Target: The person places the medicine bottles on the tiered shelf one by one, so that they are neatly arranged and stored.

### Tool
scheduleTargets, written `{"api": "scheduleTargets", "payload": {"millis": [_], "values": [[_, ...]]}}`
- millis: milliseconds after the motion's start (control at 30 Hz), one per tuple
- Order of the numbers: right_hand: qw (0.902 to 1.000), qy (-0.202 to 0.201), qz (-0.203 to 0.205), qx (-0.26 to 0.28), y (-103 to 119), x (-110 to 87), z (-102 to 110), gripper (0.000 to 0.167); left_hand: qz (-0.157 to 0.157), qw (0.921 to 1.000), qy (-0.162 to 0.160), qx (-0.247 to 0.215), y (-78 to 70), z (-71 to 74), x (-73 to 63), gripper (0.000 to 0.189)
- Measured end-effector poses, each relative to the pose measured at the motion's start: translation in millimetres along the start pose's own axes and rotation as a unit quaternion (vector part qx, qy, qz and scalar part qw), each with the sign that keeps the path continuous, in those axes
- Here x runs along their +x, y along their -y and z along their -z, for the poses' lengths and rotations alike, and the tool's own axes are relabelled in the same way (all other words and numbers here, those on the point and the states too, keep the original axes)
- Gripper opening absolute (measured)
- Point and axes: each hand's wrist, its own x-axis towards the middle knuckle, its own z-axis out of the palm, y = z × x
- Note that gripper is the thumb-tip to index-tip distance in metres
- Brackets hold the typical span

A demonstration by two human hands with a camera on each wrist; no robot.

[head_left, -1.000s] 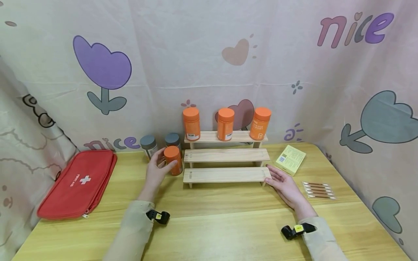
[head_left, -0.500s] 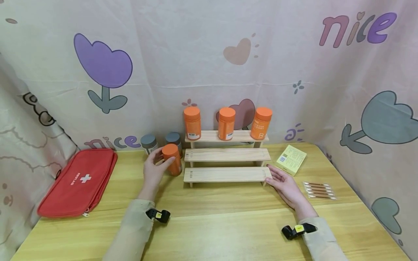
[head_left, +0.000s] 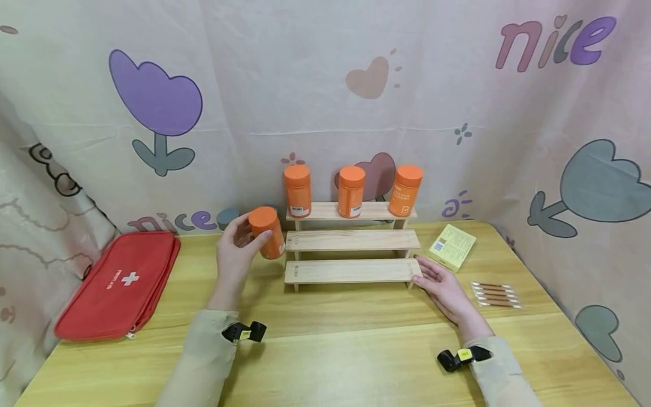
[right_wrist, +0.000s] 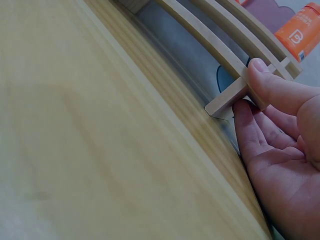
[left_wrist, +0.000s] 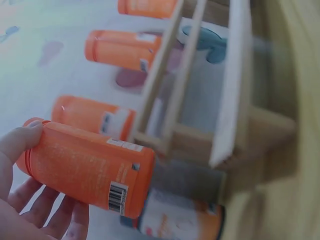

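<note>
My left hand (head_left: 233, 251) grips an orange bottle (head_left: 267, 233) by its upper part, thumb on the near side and fingers behind. The bottle is raised off the table and slightly tilted, just left of the three-step wooden display rack (head_left: 351, 272). Its barcode faces the camera in the left wrist view. With thumb on top and fingers beneath, my right hand (head_left: 445, 291) pinches the right end of the rack's lowest step; the right wrist view shows this thumb (right_wrist: 265, 75) at the corner. Three matching orange bottles (head_left: 351, 192) stand spaced along the top step.
Two grey-lidded jars (head_left: 227, 217) stand behind my left hand, mostly hidden. A red first aid pouch (head_left: 119, 282) lies at the left. Right of the rack are a pale yellow box (head_left: 452, 247) and a packet of cotton swabs (head_left: 495, 295). A patterned curtain (head_left: 285, 102) hangs behind.
My left hand has lifted the orange bottle up off the table beside the rack, now covering more of the grey-lidded jars. The right hand has stayed at the rack's end.
</note>
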Motion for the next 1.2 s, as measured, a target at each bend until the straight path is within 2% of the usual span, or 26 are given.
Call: {"api": "scheduleTargets", "payload": {"millis": [167,267,533,767,967,1133,1200], "values": [[1.0,-0.001,0.001,0.004,-0.3,0.7,-1.0,0.068,-0.02,0.9995,0.023,-0.005,-16.9,-12.2,4.5,0.056],[1.0,-0.001,0.002,0.007,-0.1,1.2,-1.3,0.068,-0.019,0.9989,0.043,-0.007,-21.9,-21.3,7.9,0.056],[0.9999,-0.001,0.003,0.011,0.9,2.2,-3.3,0.068,-0.007,0.9981,0.061,-0.001,-15.2,-39.2,14.4,0.057],[0.9998,-0.004,0.001,0.019,2.7,1.8,-4.3,0.068,0.014,0.9975,0.068,-0.011,-9.1,-44.6,16.8,0.056],[0.9999,-0.008,-0.003,0.015,3.3,0.7,-3.4,0.068,0.031,0.9962,0.08,-0.016,-14.0,-47.0,15.0,0.058],[0.9999,-0.005,-0.003,0.014,2.8,0.2,-2.8,0.069,0.007,0.9962,0.086,-0.012,-9.6,-42.3,13.3,0.061],[0.9999,-0.003,-0.003,0.012,2.8,-0.1,-2.5,0.069,-0.009,0.997,0.074,-0.016,-5.1,-36.9,15.0,0.061]]}}
